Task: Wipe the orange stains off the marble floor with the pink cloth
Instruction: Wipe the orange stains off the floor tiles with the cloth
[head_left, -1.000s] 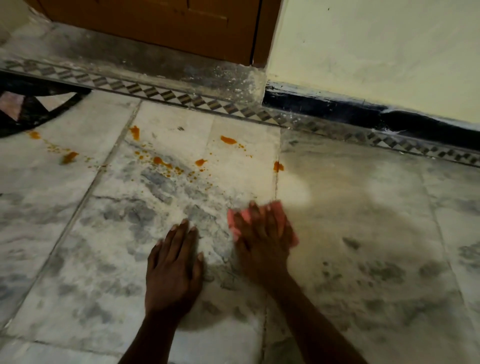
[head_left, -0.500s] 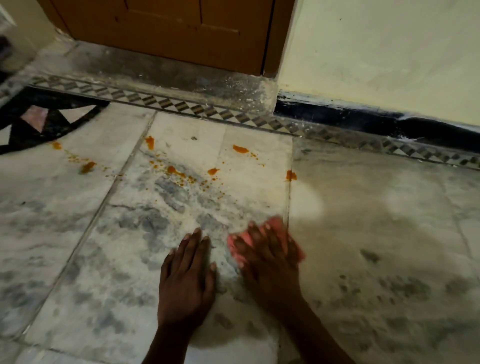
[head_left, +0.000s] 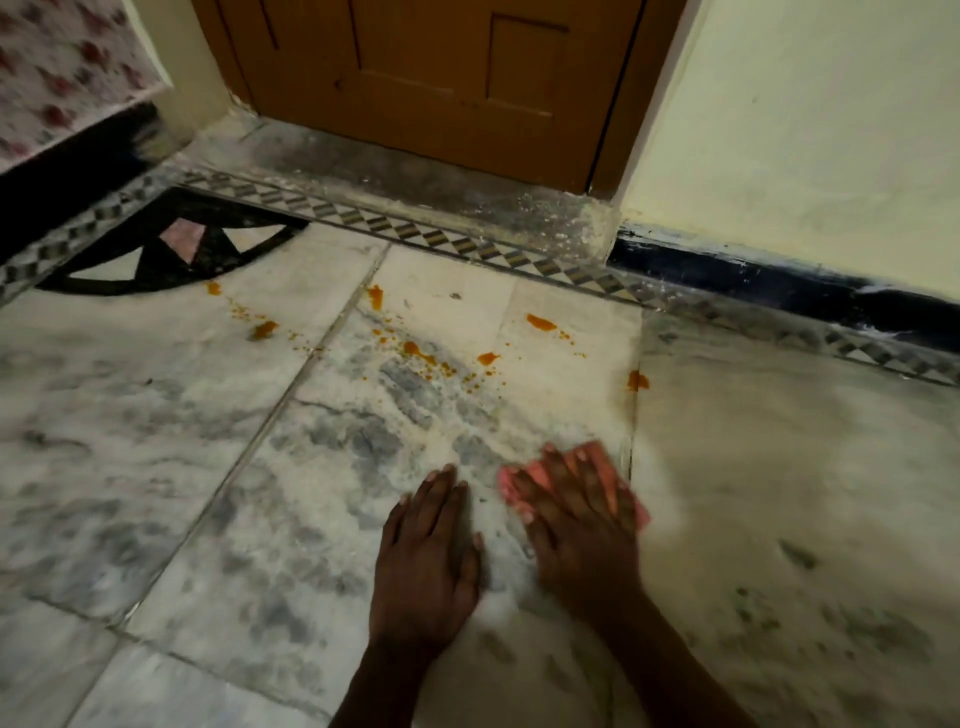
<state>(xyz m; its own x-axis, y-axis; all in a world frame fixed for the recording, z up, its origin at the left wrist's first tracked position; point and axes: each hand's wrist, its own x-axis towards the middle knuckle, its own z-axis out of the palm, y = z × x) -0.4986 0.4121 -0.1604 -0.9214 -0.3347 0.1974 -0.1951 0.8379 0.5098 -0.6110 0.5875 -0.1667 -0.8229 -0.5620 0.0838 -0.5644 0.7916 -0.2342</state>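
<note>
Head view: little of the wiping looks done.
Pink cloth (head_left: 524, 480): flat on the marble floor (head_left: 171, 467), short of the stains.
Right hand (head_left: 582, 514): fingers spread straight, pressing the cloth down.
Left hand (head_left: 428, 556): flat on bare marble, holding nothing.
Orange stains (head_left: 415, 349): many untouched, near the patterned border (head_left: 441, 240).
</note>
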